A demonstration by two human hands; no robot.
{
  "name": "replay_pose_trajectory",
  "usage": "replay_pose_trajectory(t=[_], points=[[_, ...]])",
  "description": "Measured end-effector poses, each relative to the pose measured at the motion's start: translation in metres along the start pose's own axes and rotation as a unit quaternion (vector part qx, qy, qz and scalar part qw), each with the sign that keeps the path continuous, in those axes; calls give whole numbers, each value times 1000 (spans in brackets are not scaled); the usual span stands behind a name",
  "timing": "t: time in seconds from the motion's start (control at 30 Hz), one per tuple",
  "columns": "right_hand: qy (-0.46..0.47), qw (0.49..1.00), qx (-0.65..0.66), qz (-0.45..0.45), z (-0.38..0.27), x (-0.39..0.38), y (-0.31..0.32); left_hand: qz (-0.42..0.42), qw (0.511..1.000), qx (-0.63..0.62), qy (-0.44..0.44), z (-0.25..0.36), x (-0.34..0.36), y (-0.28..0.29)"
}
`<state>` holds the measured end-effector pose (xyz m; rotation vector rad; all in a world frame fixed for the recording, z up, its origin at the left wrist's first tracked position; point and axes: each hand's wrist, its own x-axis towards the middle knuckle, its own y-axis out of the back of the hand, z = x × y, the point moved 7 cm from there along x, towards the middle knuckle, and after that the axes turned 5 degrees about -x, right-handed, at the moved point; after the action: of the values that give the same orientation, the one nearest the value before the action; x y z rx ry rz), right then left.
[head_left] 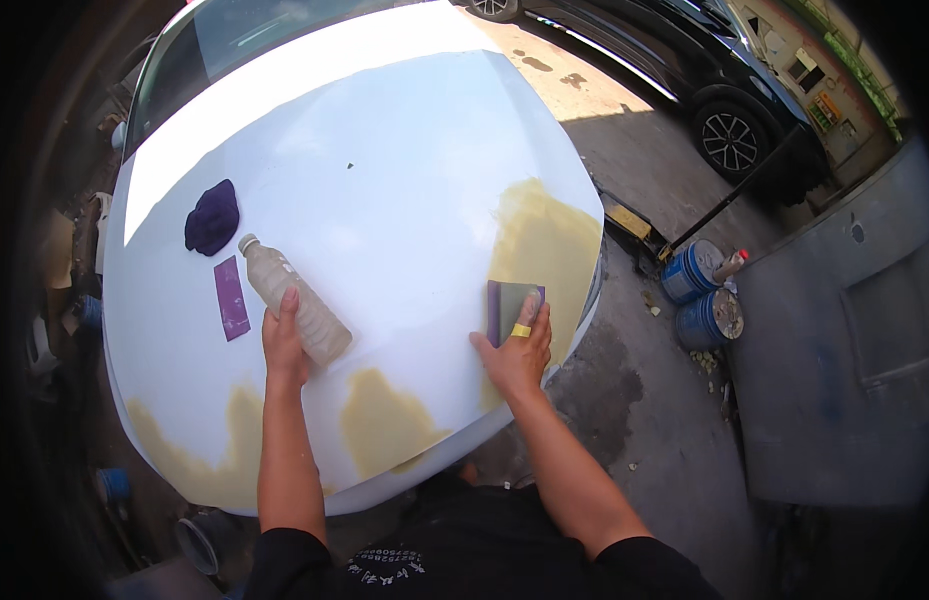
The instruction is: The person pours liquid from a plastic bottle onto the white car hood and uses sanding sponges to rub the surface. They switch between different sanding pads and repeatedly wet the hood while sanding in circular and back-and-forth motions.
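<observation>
A white car hood (404, 210) spreads out in front of me, with yellowish filler patches along its front edge and right corner. My left hand (285, 343) grips a cloudy plastic bottle (302, 305), tilted with its capped neck pointing up and left. Under my right hand (519, 355) is a sanding block (506, 303) with purple sandpaper at its edges, pressed on the right filler patch (552, 235). Yellow tape wraps one right finger. Left of the bottle lie a purple sandpaper strip (231, 298) and a bunched dark purple cloth (212, 217).
Two blue buckets (696, 322) stand on the ground to the right, near a floor jack (629, 218) with a long handle. A grey body panel (834, 400) is at the far right. Behind is a parked dark car (644, 50).
</observation>
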<state>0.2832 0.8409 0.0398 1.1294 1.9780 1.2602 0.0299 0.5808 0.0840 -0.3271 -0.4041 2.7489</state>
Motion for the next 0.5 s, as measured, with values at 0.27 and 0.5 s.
replay_pose_trajectory(t=[0.27,0.5], points=[[-18,998,61,5,17,12,-2,9,996,82,-16,-1,12,7],[-17,992,125,-2,19,11,-3,18,997,77,6,10,13,9]])
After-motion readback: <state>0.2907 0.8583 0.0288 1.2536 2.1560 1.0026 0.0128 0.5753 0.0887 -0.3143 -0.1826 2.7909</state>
